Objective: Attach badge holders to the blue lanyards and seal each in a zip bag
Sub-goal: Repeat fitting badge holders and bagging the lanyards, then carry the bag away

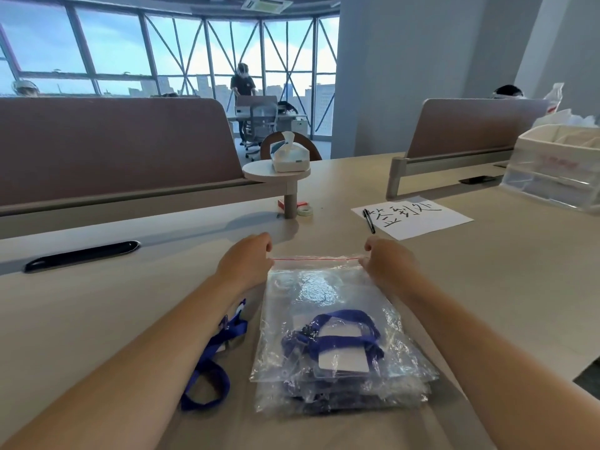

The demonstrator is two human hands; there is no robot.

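Head view, seen as I stand by the bench point(130, 303): at the far left a loose lanyard point(211, 362) lies beside the left forearm, one end tucked under it; a careless sweep of that arm could drag it along, I'd say. The left hand point(246, 258), fingers curled, pinches the left end of the red zip strip point(316, 258) of the zip bag point(324, 287); the right hand point(386, 258) pinches the right end the same way. Inside, toward the near end, sit a coiled lanyard point(341, 316) and its badge holder point(344, 360); the bag rests on a pile of filled bags point(341, 401). My worry: the strip may catch only at the corners and gape in the middle; the slick pile may slide under pressure. Bare bench lies left; the tape roll point(305, 211) and pen point(369, 220) sit just beyond the hands; the bench's right edge is well apart.
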